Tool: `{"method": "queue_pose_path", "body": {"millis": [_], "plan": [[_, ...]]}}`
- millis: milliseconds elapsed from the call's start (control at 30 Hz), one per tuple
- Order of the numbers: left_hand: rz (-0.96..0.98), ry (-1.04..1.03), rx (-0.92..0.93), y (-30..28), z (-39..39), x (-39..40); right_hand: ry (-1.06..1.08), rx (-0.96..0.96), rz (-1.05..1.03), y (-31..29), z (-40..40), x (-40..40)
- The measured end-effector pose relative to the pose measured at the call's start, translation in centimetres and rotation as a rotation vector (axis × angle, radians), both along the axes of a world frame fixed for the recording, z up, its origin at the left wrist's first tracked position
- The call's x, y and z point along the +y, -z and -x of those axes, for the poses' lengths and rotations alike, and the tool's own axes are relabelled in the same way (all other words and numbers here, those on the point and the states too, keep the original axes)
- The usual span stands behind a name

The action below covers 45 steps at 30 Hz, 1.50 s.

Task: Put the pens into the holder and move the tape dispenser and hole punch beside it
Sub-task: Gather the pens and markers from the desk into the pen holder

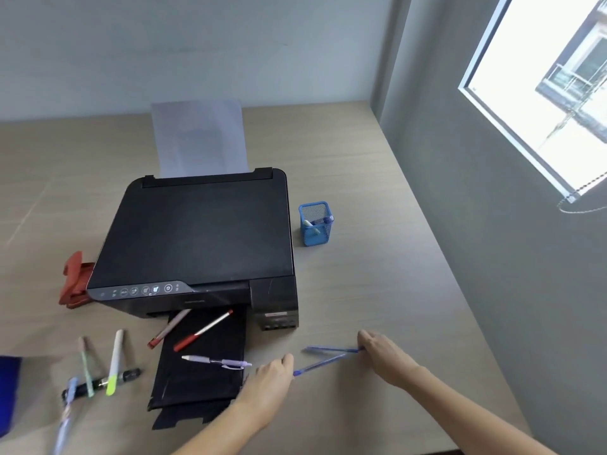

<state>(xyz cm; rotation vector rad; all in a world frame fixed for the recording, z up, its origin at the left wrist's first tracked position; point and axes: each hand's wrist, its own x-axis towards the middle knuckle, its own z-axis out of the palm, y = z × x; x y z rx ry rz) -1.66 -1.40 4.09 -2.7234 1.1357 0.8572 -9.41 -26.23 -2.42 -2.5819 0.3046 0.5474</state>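
A blue mesh pen holder (314,223) stands right of the printer with a few pens inside. My right hand (382,354) pinches the ends of two blue pens (323,359) that spread in a V on the desk. My left hand (267,380) rests beside the lower pen's tip, fingers curled, holding nothing I can make out. A lilac pen (216,361) and two red pens (202,330) lie on the printer's output tray. Several more pens and markers (98,372) lie scattered at the left. A red object (75,280), perhaps the hole punch, sits left of the printer.
A black printer (200,241) with paper (198,137) in its rear feed fills the middle of the wooden desk (361,159). Its black output tray (200,372) reaches toward me. A dark blue object (8,389) shows at the left edge. A grey wall with a window runs along the right.
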Motion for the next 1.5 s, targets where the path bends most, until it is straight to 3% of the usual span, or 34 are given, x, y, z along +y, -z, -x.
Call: {"method": "queue_pose_path", "body": {"millis": [167,267,367,567,733,833,967,1067,1200,1333,1500], "plan": [[0.497,-0.076,-0.185,-9.8,-7.4,-4.5,0.516,-0.355,-0.113,-3.5,-2.8,-4.1],[0.595,-0.130,-0.332,-12.9,-13.4,-8.5,0.701,-0.531,-0.158,-6.6,-7.0,-5.6],[0.443,-0.171,-0.382,-12.7,-18.7,-12.9,0.781,-0.588,-0.219,-8.8,-11.3,-6.0],[0.059,-0.014,-0.474,-8.4,-23.2,-18.5,0.781,-0.585,-0.214,-10.1,-17.2,-5.9],[0.027,0.075,-0.458,-7.1,-24.1,-19.3,0.680,-0.575,-0.126,-10.6,-20.4,-6.4],[0.233,0.069,-0.441,-9.2,-23.1,-16.3,0.614,-0.550,-0.166,-10.3,-21.0,-6.1],[0.785,-0.002,-0.311,-12.7,-19.9,-8.0,0.565,-0.528,-0.214,-9.5,-19.1,-5.5],[0.955,-0.025,-0.429,-12.4,-16.2,0.0,0.482,-0.535,-0.209,-8.3,-15.9,-4.5],[0.763,-0.067,-0.476,-6.3,-9.9,7.2,0.309,-0.519,-0.147,-5.7,-10.7,-2.6],[0.365,-0.075,-0.384,0.5,-5.7,10.2,0.041,-0.493,-0.103,-4.0,-6.7,0.7],[0.114,-0.219,-0.350,3.2,-5.0,11.3,-0.235,-0.474,-0.102,-3.9,-5.0,5.5]]}}
